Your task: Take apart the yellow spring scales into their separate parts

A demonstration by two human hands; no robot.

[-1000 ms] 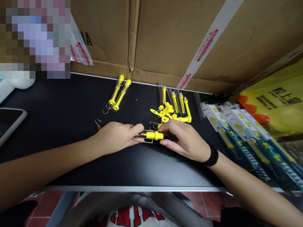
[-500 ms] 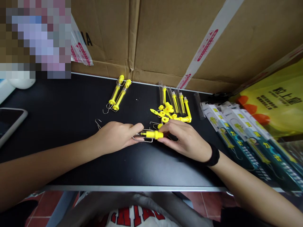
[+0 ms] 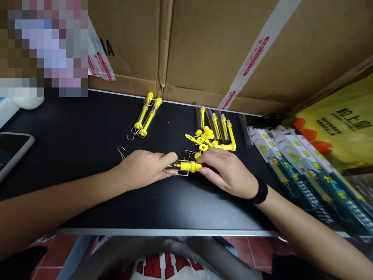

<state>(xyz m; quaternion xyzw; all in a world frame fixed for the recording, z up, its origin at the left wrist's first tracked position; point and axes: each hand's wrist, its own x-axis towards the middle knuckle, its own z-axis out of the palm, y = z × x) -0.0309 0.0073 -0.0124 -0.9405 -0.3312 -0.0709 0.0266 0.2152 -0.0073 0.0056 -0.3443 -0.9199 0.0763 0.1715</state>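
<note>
Two hands join a yellow plunger and a wire frame over the black bench.

The left hand (image 3: 145, 168) pinches the wire frame (image 3: 175, 171) at its left end, and the right hand (image 3: 230, 171), with a black wristband (image 3: 260, 190), closes its fingertips on the right end of the yellow plunger (image 3: 188, 167), which lies level between both hands just above the bench (image 3: 87, 132). A loose wire hook (image 3: 121, 152) lies behind the left hand. A pile of yellow parts (image 3: 208, 140) sits just beyond the right hand, two assembled pieces (image 3: 145, 114) lie farther back, packaged sets (image 3: 291, 163) to the right, and a cardboard box (image 3: 204, 46) stands behind.
</note>
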